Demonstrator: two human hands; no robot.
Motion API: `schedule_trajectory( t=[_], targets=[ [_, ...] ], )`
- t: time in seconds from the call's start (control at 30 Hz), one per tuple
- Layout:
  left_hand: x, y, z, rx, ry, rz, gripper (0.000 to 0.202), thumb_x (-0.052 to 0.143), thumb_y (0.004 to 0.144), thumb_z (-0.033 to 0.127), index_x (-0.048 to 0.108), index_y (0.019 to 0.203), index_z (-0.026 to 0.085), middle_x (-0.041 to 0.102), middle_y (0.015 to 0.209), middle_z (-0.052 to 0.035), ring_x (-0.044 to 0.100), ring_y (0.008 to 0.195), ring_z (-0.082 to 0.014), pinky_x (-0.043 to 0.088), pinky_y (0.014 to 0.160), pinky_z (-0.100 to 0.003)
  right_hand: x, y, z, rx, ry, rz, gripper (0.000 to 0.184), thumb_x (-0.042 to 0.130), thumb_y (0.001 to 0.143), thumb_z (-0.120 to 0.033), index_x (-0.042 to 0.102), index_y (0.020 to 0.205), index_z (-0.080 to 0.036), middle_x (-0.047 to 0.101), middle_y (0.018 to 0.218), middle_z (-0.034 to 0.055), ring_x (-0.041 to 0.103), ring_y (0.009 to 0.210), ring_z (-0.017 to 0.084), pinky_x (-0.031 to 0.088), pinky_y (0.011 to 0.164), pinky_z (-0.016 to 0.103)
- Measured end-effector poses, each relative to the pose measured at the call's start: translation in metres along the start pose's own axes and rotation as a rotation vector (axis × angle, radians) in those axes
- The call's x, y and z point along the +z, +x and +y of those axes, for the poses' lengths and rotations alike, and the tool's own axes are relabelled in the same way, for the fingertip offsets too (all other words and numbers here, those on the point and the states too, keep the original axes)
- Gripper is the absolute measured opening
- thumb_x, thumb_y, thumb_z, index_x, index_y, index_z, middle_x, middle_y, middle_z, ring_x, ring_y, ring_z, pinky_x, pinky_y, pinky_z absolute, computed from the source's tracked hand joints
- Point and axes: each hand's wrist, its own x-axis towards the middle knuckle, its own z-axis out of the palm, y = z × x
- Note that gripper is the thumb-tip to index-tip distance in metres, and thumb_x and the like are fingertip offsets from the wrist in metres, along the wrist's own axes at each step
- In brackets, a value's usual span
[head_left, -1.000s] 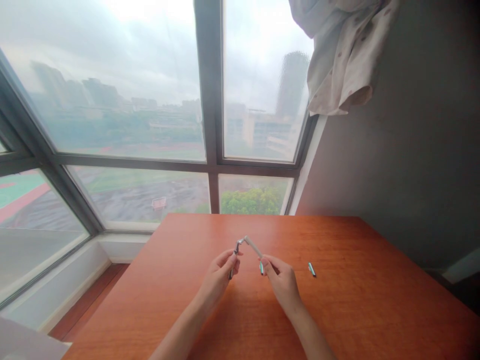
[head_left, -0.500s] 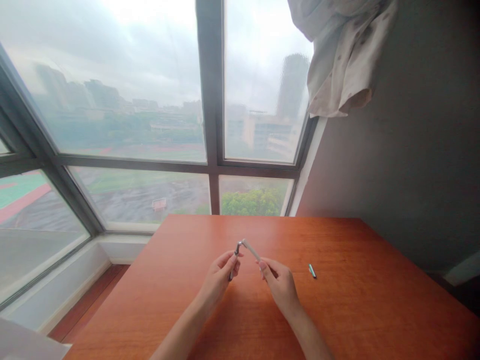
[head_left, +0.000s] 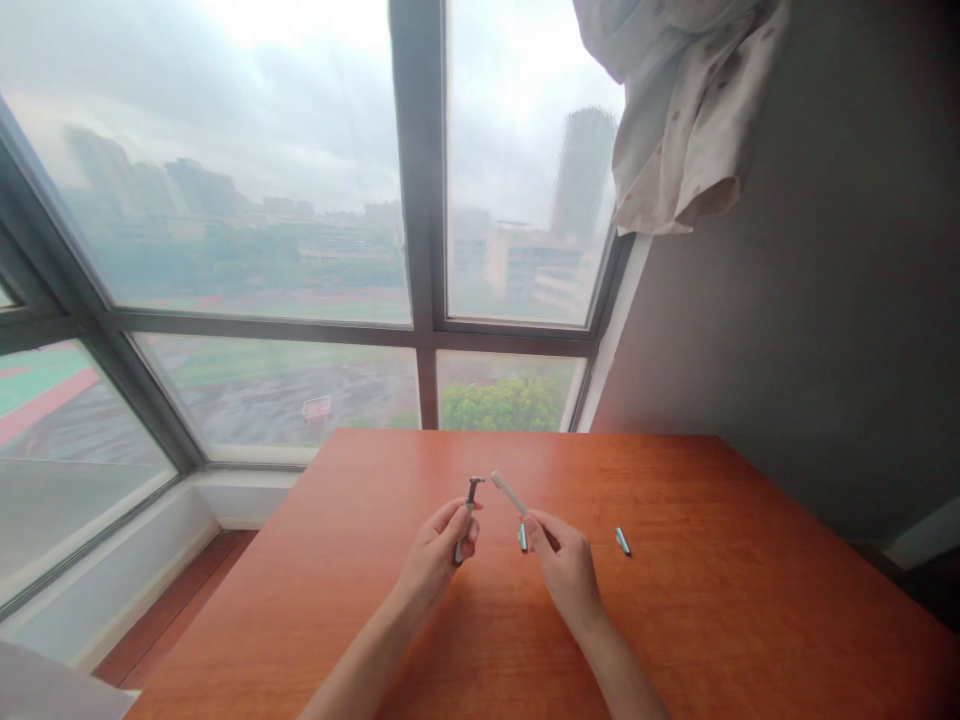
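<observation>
My left hand [head_left: 442,545] is closed around the grey-and-dark handle of what looks like a razor [head_left: 469,510], held upright with its dark T-shaped top pointing up. In my right hand [head_left: 561,560] is a slim pale stick with a slightly wider tip, seemingly a toothbrush [head_left: 511,493]; it slants up and left toward the razor's top. A small gap separates the two tips. Just left of my right fingers lies a small teal-and-dark piece [head_left: 523,538], like a blade cartridge. A similar teal-and-dark piece [head_left: 623,541] rests farther right.
Both hands are above a reddish-brown wooden table [head_left: 360,600]. Windows with a dark frame [head_left: 424,250] stand behind it. A pale spotted curtain [head_left: 682,130] hangs at upper right beside a grey wall [head_left: 825,300].
The toothbrush tip has moved off the razor's top, up and slightly right, leaving a gap. The razor's top has turned. A teal-and-dark piece beside my right hand now shows.
</observation>
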Motion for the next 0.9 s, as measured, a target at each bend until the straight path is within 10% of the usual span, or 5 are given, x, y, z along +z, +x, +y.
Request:
schedule_trajectory(
  t=[0.9],
  targets=[
    [-0.006,0.002,-0.005,0.154,0.27,0.051,0.039,0.07,0.074,0.048,0.071,0.098,0.018,0.054,0.066,0.0004,0.043,0.064,-0.0142,0.033,0.061,-0.025,0.0,-0.002,-0.005,0.017,0.055,-0.057,0.047,0.045,0.092,-0.049,0.074,0.088,-0.012,0.054,0.06,0.0004,0.05,0.056,0.013,0.039,0.053,0.02]
  ],
)
